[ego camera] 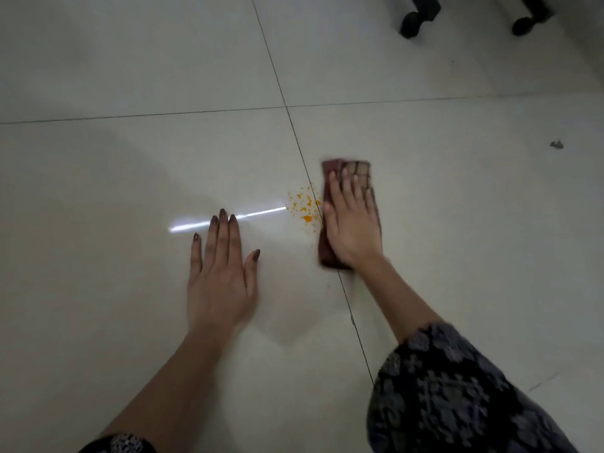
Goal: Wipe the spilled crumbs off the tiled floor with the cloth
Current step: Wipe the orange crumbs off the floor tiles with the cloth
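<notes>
The right hand (351, 220) presses flat, fingers straight, on the folded checked cloth (361, 173), just right of the orange crumbs (304, 207) by the grout line (295, 134). Soft and limp, it likely needs palm pressure. The left hand (220, 276) rests spread on the tiled floor (130, 76).

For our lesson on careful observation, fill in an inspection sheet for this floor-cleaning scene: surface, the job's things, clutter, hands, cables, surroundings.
Surface: pale glossy tiled floor with dark joints; a bright streak of reflected light.
Job's things: orange crumbs scattered beside a joint, between the cloth and the left hand; the folded dark red checked cloth lies on the floor.
Clutter: small grey scrap on the floor, apart from the spill.
Hands: left hand flat on the floor, fingers straight; right hand presses flat on the cloth.
Cables: nothing seen.
Surroundings: two dark furniture legs at the top edge.
</notes>
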